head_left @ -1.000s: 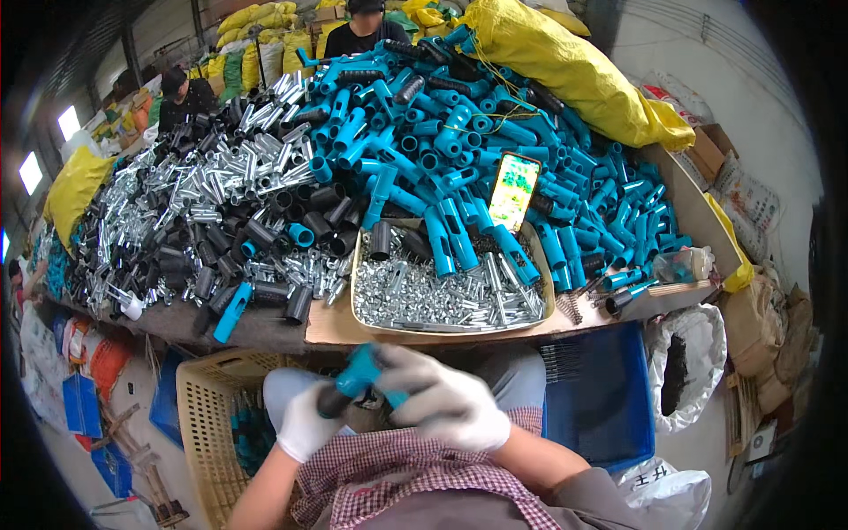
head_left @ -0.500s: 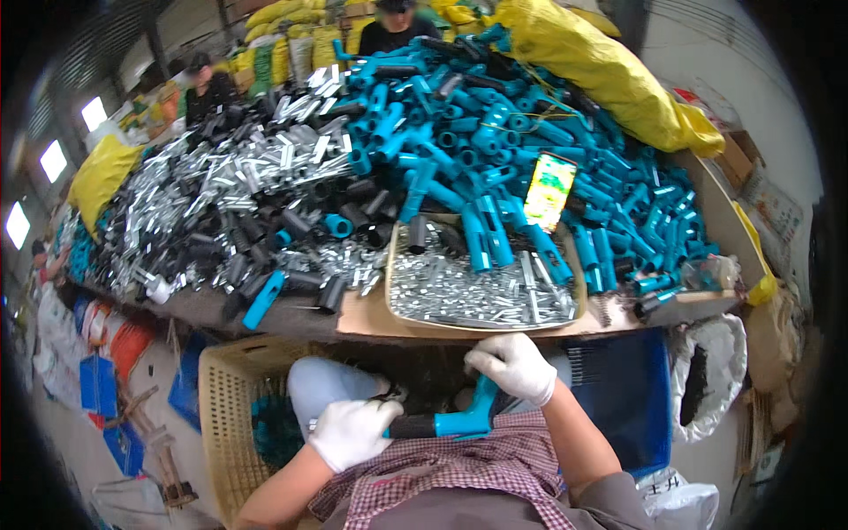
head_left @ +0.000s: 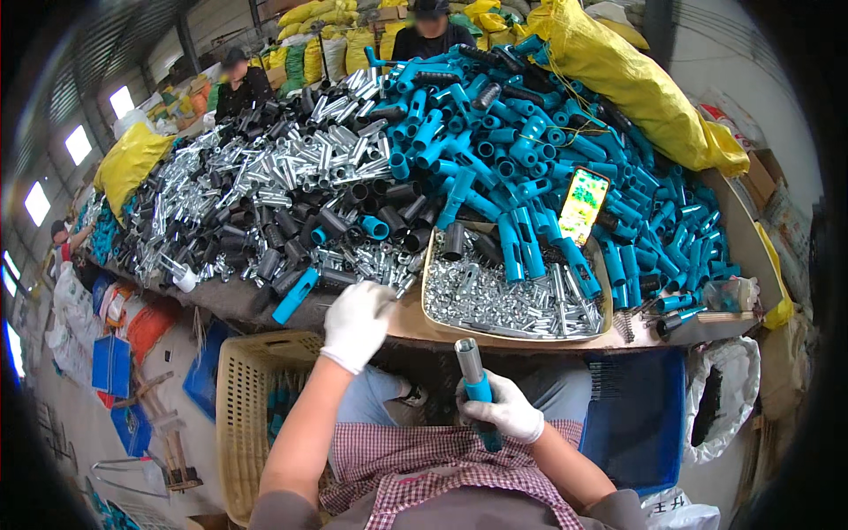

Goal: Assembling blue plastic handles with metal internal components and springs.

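In my gloved right hand [head_left: 512, 412], closed round its middle, stands a teal plastic tube [head_left: 480, 389] with a silver metal tube end pointing up and away from me. Its lower end shows below my fingers, over my lap. My left hand [head_left: 356, 327], also gloved, reaches to the bench edge beside loose small metal parts [head_left: 389, 262]. Its fingertips are smeared by motion, so I cannot make out whether they hold anything. Right of it sits a shallow tray [head_left: 429, 309] of small metal pieces, with several teal tubes [head_left: 523, 250] lying across it.
Behind the tray rises a heap of teal parts [head_left: 530, 146]; silver and black tubes [head_left: 291, 168] pile up on the left. A lit phone [head_left: 583, 205] leans on the heap. Below are a yellow crate [head_left: 231, 397] and a blue bin [head_left: 632, 424]. Two people work across the bench.
My left hand has let go of the black-sleeved end and moved up to the bench edge. My right hand has come lower and now holds a teal tube upright, silver end up. The view has shifted.
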### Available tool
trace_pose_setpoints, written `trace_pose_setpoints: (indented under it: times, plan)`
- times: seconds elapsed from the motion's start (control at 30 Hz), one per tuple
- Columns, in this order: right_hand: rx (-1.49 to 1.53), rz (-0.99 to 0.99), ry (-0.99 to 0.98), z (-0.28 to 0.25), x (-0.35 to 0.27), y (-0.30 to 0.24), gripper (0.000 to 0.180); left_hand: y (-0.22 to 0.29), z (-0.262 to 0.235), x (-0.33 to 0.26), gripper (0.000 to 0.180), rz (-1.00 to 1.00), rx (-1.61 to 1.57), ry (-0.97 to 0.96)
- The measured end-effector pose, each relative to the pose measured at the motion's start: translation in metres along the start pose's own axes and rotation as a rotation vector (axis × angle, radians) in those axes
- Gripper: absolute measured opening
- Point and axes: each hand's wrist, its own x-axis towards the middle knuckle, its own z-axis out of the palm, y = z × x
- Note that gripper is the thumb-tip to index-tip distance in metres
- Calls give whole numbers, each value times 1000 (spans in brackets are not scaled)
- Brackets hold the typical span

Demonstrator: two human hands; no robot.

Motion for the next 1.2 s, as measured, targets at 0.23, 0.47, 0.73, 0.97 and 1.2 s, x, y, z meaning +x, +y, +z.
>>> trace_pose_setpoints:
  times: [0.23, 0.47, 0.73, 0.97, 1.2]
  plan:
    - [-171, -164, -30, 16, 3, -7, 66, 5, 52, 34, 22, -92, 303, -176]
    - [-508, -344, 234, 12, -2, -9, 70, 22, -11, -8, 14, -311, -527, -38]
    - [-959, -335, 177, 26, 1, -13, 65, 55, -65, -70, 13, -428, -634, -241]
    - [-1187, -361, 119, 27, -4, -20, 58, 49, -58, -81, 15, -291, -607, -480]
    - [-811, -178, -111, 8, -5, -22, 47, 76, -67, -84, 11, 150, -531, -243]
